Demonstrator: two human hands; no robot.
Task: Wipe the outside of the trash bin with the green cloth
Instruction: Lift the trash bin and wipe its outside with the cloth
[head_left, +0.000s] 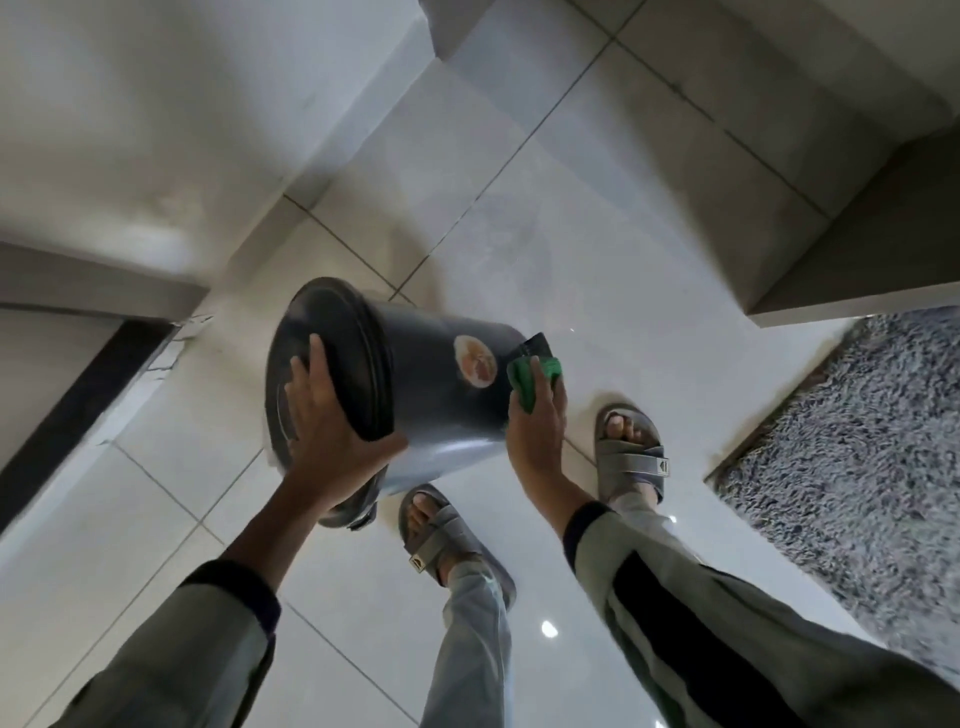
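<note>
Glossy pale floor tiles (597, 249) lay under the dark round plastic trash bin (415, 395), which was tipped on its side and held off the floor. Left hand (324, 421) clamped its lidded rim. Right hand (535, 415) closed its grip on the bunched green cloth (530, 376), apparently pressed against the bin's base end. Wiping seemed underway; next, the bin likely needed turning to expose unwiped wall.
</note>
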